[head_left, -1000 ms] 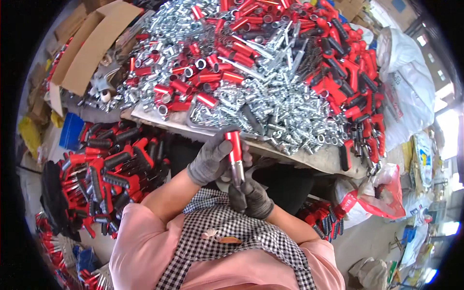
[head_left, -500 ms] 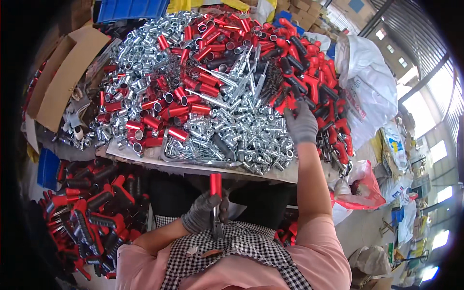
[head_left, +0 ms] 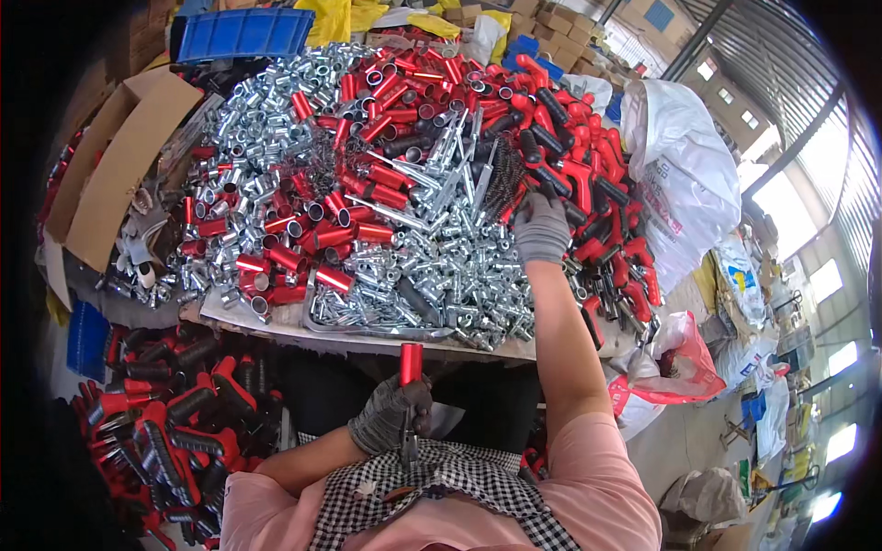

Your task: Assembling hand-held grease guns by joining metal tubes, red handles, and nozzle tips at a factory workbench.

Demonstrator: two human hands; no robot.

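Note:
My left hand point(head_left: 390, 415), in a grey glove, is closed around a hand tool with a shiny red metal tube point(head_left: 412, 362) standing upright at its top. A grey metal part point(head_left: 410, 448) of the tool shows below the fist, over the checked apron. My right hand point(head_left: 542, 233), also gloved, reaches into the pile on the table, between the dark coil springs point(head_left: 506, 179) and the red-and-black handles point(head_left: 579, 184). Its fingertips are partly hidden among the parts, and whatever they touch cannot be made out. Small silver metal fittings point(head_left: 459, 271) lie heaped just left of it.
Loose red tubes point(head_left: 317, 234) and silver rings point(head_left: 266, 101) cover the table's left and far parts. An open cardboard box point(head_left: 124, 174) stands left, a white sack point(head_left: 684, 174) right. Below the table at left, more red-and-black tools point(head_left: 184, 413) are piled. A red-and-white bag point(head_left: 675, 372) hangs near the right corner.
My right hand has shifted left across the pile, from the red handles toward the coil springs. The left hand still holds the red-tubed tool near the apron. The whole view has moved slightly.

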